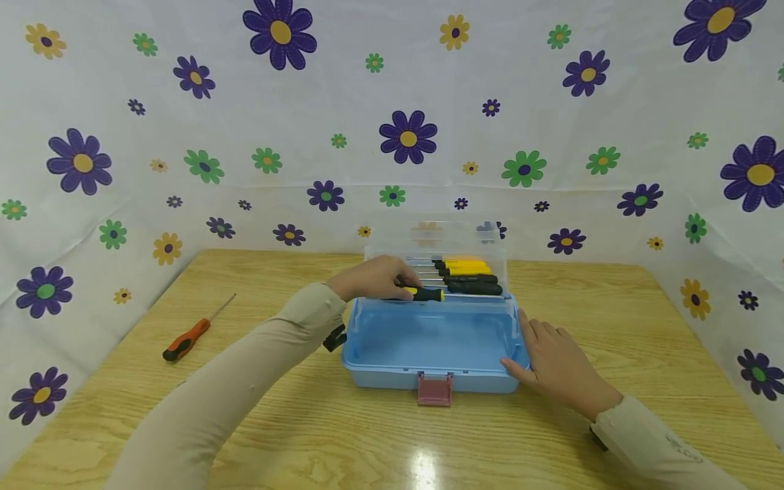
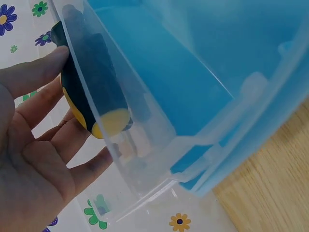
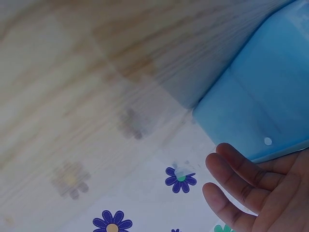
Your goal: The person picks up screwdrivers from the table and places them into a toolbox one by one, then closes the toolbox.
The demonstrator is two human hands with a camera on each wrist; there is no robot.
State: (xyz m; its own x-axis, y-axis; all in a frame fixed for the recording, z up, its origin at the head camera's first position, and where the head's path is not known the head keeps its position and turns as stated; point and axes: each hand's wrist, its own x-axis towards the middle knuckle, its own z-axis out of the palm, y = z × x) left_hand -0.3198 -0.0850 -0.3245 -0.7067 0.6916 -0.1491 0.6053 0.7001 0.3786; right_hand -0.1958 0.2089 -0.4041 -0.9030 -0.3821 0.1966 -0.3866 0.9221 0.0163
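Note:
My left hand grips a black-and-yellow screwdriver at the front edge of a clear plastic tray. In the left wrist view, thumb and fingers lie round the handle, seen partly through the tray wall; its shaft is hidden. The tray is raised at the back of a light-blue toolbox. Several screwdrivers with yellow or black handles lie side by side in it. My right hand rests against the toolbox's right side, thumb by the front corner and fingers extended along the outer wall.
An orange-and-black screwdriver lies on the wooden table at the left. The toolbox's pink latch hangs down at the front. A translucent lid stands up behind, near the white flowered cloth.

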